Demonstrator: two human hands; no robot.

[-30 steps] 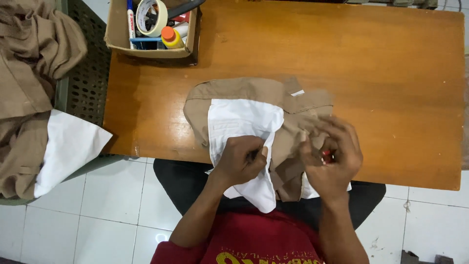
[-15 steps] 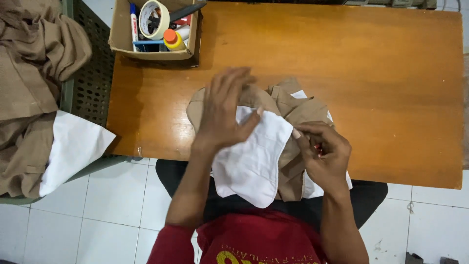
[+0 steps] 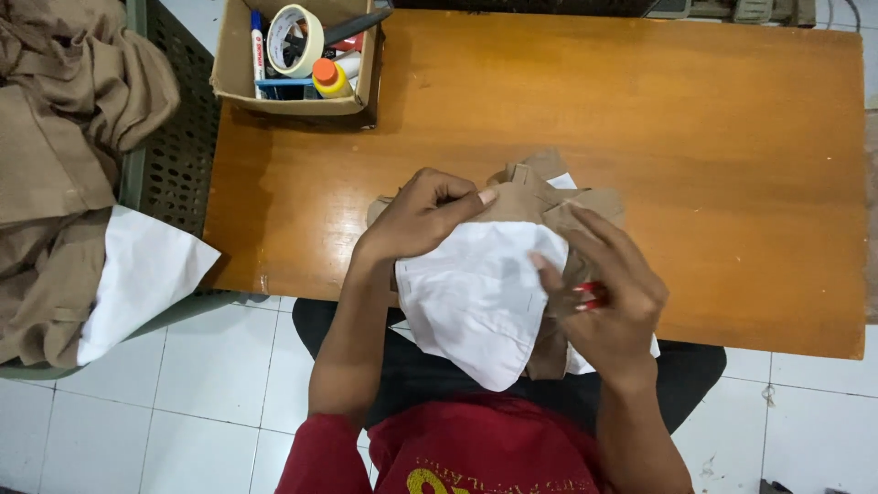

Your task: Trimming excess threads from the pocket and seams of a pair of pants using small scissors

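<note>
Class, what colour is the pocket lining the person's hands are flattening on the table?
White, on tan fabric; the head view shows the pocket lining clearly.
</note>
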